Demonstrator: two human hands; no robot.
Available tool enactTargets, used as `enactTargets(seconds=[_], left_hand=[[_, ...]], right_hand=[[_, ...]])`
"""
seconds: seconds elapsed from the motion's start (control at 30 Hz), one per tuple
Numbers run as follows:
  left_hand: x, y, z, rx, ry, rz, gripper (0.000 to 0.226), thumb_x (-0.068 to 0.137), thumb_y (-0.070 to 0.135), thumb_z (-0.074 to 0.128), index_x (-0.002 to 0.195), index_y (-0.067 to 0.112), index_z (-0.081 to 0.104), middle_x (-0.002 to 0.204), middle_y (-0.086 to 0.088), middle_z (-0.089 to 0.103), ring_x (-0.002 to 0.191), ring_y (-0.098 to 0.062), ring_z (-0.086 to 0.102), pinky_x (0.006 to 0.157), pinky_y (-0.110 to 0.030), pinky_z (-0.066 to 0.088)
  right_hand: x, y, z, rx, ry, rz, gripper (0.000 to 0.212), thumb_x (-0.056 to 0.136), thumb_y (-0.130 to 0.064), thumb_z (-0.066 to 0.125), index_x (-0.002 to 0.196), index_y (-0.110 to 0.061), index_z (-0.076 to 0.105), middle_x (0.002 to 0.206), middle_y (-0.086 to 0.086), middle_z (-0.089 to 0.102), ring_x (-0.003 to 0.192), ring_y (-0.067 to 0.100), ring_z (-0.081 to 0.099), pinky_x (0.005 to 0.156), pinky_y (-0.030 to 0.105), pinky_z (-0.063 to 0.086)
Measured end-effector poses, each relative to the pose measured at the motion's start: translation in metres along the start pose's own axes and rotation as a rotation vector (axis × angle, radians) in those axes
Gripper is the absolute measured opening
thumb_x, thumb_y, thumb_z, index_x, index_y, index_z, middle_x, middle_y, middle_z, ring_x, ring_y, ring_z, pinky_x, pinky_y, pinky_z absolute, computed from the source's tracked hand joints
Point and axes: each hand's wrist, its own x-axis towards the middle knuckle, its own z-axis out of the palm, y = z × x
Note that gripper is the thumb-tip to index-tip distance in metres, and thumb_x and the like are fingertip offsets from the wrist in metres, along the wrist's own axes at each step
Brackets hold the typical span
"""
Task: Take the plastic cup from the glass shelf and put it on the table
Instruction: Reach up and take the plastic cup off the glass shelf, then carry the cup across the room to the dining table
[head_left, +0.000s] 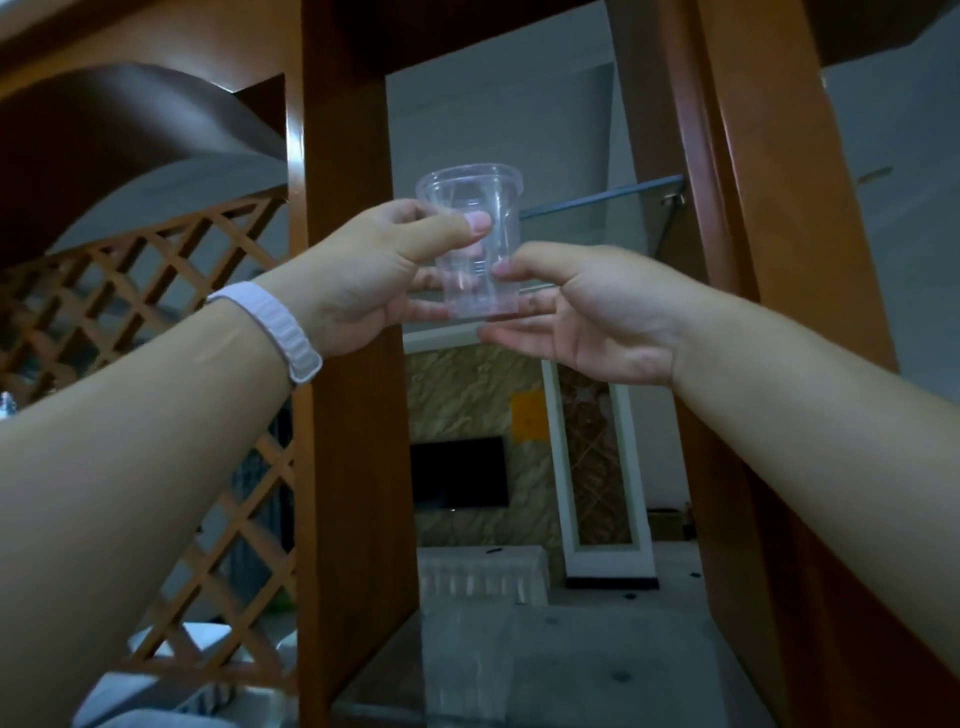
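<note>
A clear plastic cup (475, 208) stands upright between both of my raised hands, at the front edge of the glass shelf (608, 202). My left hand (374, 275) grips its left side, thumb across the front and fingers behind. My right hand (587, 306) holds it low on the right, thumb tip on the wall and fingers under the base. I cannot tell whether the base still touches the shelf. No table is in view.
Wooden uprights (353, 364) frame the shelf opening on both sides, close to my hands. A wooden lattice screen (156, 312) fills the left. A lower glass shelf (571, 665) lies below. Through the opening I see a dark television (460, 473).
</note>
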Motion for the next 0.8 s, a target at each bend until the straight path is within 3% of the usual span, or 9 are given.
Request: enactTargets(seconds=[0.17,0.33,0.57,0.8], left_hand=[[-0.019,-0.014,0.007,0.015,-0.004,-0.035,0.058,0.083,0.032,0.074,0.133,0.010,0.052,0.126,-0.010,0.067,0.108,-0.027,0.070,0.088,-0.046,0.058],[-0.040,-0.030,0.016,0.009,0.016,-0.072,0.054,0.087,0.029,0.072,0.132,0.008,0.052,0.117,-0.006,0.071,0.104,-0.026,0.072,0.087,-0.046,0.058],[-0.060,-0.048,0.021,0.022,-0.005,-0.111,0.053,0.089,0.028,0.070,0.133,0.007,0.051,0.119,-0.008,0.071,0.105,-0.026,0.071,0.089,-0.048,0.057],[-0.092,-0.061,0.018,0.035,-0.001,-0.141,0.052,0.088,0.027,0.071,0.134,0.010,0.051,0.130,-0.012,0.065,0.110,-0.026,0.069,0.090,-0.047,0.058]], right_hand=[[-0.012,0.027,0.000,0.102,-0.045,0.078,0.024,0.090,-0.010,0.061,0.113,-0.012,0.066,0.114,0.021,0.073,0.106,0.029,0.071,0.089,0.038,0.057],[-0.026,0.049,0.007,0.188,-0.078,0.136,0.027,0.091,-0.010,0.059,0.117,-0.010,0.065,0.119,0.020,0.072,0.106,0.027,0.071,0.092,0.038,0.056],[-0.040,0.070,0.012,0.249,-0.076,0.183,0.027,0.090,-0.006,0.059,0.116,-0.009,0.065,0.122,0.020,0.070,0.108,0.027,0.070,0.096,0.039,0.054],[-0.058,0.088,0.030,0.289,-0.081,0.245,0.026,0.091,-0.006,0.059,0.116,-0.007,0.066,0.117,0.020,0.072,0.106,0.025,0.071,0.088,0.034,0.057]])
